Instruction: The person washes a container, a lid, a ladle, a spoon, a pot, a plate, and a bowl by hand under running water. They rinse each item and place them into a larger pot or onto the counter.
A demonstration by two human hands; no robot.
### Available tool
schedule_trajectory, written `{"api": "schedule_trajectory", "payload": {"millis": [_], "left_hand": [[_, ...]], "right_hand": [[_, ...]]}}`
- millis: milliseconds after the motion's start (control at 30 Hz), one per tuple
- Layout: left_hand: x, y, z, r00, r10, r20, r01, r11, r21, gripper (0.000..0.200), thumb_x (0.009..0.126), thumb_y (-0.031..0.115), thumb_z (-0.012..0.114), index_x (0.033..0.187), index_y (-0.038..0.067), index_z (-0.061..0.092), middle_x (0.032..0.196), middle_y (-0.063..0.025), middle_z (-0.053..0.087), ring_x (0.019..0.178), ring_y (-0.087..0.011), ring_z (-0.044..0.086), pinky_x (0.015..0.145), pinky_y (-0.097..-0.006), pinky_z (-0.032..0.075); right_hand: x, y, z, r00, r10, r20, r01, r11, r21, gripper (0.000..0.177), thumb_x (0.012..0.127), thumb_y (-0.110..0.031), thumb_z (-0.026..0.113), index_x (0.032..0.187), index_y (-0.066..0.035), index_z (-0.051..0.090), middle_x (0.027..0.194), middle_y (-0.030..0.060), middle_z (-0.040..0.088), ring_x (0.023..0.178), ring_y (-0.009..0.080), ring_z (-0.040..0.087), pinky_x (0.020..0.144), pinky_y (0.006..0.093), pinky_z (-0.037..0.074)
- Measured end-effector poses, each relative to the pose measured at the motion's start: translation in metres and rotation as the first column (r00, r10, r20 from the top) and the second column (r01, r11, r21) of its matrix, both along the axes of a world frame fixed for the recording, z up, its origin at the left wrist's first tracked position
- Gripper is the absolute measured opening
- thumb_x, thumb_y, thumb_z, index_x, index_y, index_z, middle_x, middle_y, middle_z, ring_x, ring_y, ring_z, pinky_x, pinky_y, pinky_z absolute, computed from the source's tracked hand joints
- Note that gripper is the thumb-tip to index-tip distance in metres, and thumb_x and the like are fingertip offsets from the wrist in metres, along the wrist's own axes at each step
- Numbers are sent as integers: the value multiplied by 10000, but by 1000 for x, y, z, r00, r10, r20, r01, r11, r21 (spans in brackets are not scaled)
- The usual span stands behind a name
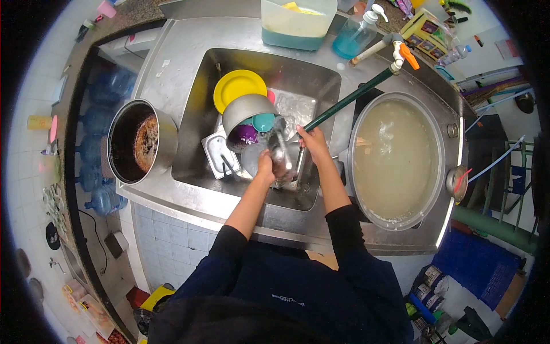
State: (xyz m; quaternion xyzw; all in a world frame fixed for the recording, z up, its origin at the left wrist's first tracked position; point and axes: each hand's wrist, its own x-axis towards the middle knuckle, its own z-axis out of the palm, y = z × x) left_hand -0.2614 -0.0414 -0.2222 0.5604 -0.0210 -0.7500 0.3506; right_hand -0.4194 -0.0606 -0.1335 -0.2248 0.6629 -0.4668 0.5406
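Steel utensil (pixel 281 159), shiny and wet, sits over the sink basin (pixel 321 80), clamped between both hands; what kind of utensil it is cannot be told. Far to the left of the grip, blue water bottles (pixel 103 92) stand on the floor under the worktop. Nearer, a dark pot (pixel 140 140) with brown residue rests on the stainless counter (pixel 177 57) at the basin's left rim. Just left of the hands, inside the basin, lie a small steel tray (pixel 219 152), a yellow plate (pixel 238 87), and a steel bowl (pixel 247 109) tipped over something purple.

The left hand (pixel 264 167) is wrapped tight around the utensil's lower side. The right hand (pixel 312 142) has its fingers curled over the end of a green hose (pixel 344 103), pressed against the utensil's top.

Right of the grip, the hose climbs to a tap (pixel 401 54) with an orange handle. A big pot (pixel 395 160) of cloudy liquid fills the counter there. Behind the grip stand a plastic tub (pixel 298 26) and a blue soap bottle (pixel 355 35).
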Motion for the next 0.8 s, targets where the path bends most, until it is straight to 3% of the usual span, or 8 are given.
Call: {"api": "schedule_trajectory", "payload": {"millis": [33,133,167,267,500,600,733,800], "left_hand": [[3,-1,-7,1000,3,-2,-3,1000,1,214,880,186,401,1071,99,441,845,-53,551,714,-172,562,617,-327,503],[13,-16,-25,774,-160,-612,286,952,113,226,863,311,420,942,120,512,724,-56,522,536,-148,470,452,-264,393],[4,-18,-31,696,42,-717,233,931,281,267,843,376,435,875,126,524,620,-33,476,427,-120,362,375,-228,292],[-19,-20,32,510,103,-854,295,912,286,420,759,531,484,890,134,522,617,-33,443,426,-116,361,366,-219,288],[-19,-15,37,306,148,-941,384,885,264,755,578,686,533,847,-15,453,617,-48,397,422,-112,351,364,-212,276],[-30,-18,19,240,184,-953,307,917,255,719,598,661,531,855,-5,451,626,-58,405,420,-113,350,349,-204,276],[-48,-19,27,387,221,-895,125,949,288,490,696,513,536,879,61,483,699,-32,427,444,-115,351,369,-207,286],[-54,-20,3,280,190,-941,164,956,242,478,706,499,535,876,55,482,704,-25,429,453,-117,359,378,-206,294]], "right_hand": [[-1,2,0,1000,13,14,-13,1000,15,286,772,-224,653,877,-16,488,718,36,520,564,95,496,474,215,399],[6,6,6,990,-35,134,31,999,29,298,777,-237,647,894,-16,484,741,42,520,582,111,520,488,224,420],[9,6,9,985,-36,167,35,999,13,302,777,-238,647,902,-18,482,753,48,520,583,127,538,482,234,431],[19,-8,12,978,-44,205,48,999,-19,302,778,-224,647,912,-11,480,766,56,528,571,130,542,470,235,434],[17,-23,-10,996,-90,24,92,991,-96,354,761,-317,652,895,-27,499,691,44,521,524,92,499,409,208,395],[16,-4,14,1000,-8,-2,8,999,-39,374,740,-339,667,878,-34,501,687,54,502,486,87,454,397,205,392],[19,6,33,999,-28,-26,29,999,36,359,728,-336,679,813,-33,505,666,62,495,464,99,447,389,222,401],[17,10,40,999,-38,35,33,991,127,361,721,-330,688,805,-32,504,674,51,499,508,102,469,427,224,422]]}}
